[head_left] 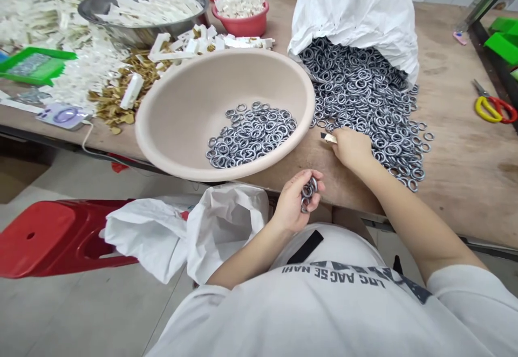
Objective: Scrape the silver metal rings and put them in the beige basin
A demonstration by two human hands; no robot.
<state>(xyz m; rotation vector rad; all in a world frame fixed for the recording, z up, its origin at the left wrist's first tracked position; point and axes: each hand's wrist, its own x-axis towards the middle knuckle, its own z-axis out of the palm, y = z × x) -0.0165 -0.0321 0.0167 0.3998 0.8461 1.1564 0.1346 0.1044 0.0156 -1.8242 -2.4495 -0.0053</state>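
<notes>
Presently, left hand [294, 195] half-curled around several rings [309, 187], at the table edge [338, 200] near-right of the basin [182, 98]; right hand [353, 148], right of basin, pinches a dark-tipped strip [328, 138] (pale otherwise) by the ring heap [364, 98]. Farther right, tabletop [457, 146] stretches to scissors [496, 103].

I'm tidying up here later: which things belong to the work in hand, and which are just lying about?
Apparently in use: grey rings, some in the left hand; beige basin; white sack spilling rings.

Apparently lying about: scissors; red stool; steel bowl.

A red stool [36, 233] stands on pale tiled floor [81, 314].
</notes>
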